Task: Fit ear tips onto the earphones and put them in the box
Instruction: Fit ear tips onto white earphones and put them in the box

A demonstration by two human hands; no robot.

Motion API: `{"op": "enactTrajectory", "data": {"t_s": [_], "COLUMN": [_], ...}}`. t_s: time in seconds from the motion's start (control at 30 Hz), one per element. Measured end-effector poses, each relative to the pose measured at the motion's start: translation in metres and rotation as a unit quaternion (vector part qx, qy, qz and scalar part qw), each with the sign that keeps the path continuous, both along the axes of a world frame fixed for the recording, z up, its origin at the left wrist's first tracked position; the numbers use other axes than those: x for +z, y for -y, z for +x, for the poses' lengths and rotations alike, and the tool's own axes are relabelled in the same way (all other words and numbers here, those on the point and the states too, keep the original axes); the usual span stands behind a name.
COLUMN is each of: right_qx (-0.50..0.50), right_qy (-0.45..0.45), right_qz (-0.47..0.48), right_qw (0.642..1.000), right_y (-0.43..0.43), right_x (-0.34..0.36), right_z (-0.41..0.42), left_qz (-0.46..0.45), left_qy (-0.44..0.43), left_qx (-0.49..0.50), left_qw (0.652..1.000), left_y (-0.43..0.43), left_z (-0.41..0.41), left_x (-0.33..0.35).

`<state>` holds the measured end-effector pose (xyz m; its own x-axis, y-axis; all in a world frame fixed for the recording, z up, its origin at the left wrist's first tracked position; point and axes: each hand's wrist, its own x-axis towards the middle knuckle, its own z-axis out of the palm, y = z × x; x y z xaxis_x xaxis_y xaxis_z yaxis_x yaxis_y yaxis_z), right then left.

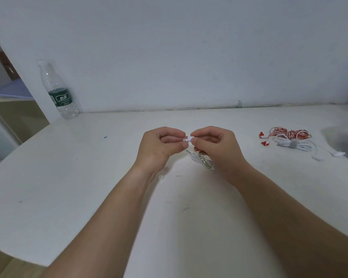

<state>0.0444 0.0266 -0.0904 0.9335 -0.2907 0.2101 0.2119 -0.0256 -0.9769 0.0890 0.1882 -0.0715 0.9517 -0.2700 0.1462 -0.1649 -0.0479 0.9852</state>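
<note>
Both hands are raised over the middle of the white table (pixel 88 177). My left hand (pixel 161 145) pinches a small white ear tip (pixel 185 139) between thumb and forefinger. My right hand (pixel 213 146) pinches a white earbud (pixel 190 139) that meets the tip. The bud's coiled white cable (pixel 202 160) with its jack plug hangs below my right hand onto the table. A loose translucent ear tip (pixel 161 177) lies on the table beside my left wrist. No box is in view.
A clear plastic water bottle (pixel 58 93) with a green label stands at the back left by the wall. At the right lie a red-and-white earphone bundle (pixel 287 133) and a tied white earphone bundle (pixel 295 145). A dim grey object (pixel 342 139) sits at the right edge.
</note>
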Motion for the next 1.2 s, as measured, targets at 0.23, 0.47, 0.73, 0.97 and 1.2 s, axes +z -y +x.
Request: {"op": "enactTrajectory", "data": {"t_s": [0.23, 0.47, 0.73, 0.97, 1.2], "right_qx": [-0.009, 0.009, 0.081, 0.159, 0.184], "right_qy": [0.001, -0.009, -0.036, -0.031, -0.021], "right_qz": [0.006, 0.021, 0.060, 0.081, 0.077], "right_qw": [1.000, 1.000, 0.994, 0.983, 0.980], "right_y": [0.002, 0.004, 0.011, 0.018, 0.023], "right_x": [-0.001, 0.001, 0.001, 0.002, 0.003], "right_z": [0.002, 0.001, 0.001, 0.000, 0.000], "left_qz": [-0.022, -0.043, -0.040, -0.040, -0.042], "left_qy": [-0.010, -0.037, -0.034, -0.030, -0.035], "left_qx": [-0.024, -0.043, -0.069, -0.109, -0.139], "left_qw": [0.999, 0.997, 0.996, 0.993, 0.989], "left_y": [-0.001, -0.001, -0.003, -0.003, -0.004], "left_z": [0.000, 0.002, 0.004, 0.003, 0.003], "left_x": [-0.001, -0.001, -0.003, -0.002, -0.002]}}
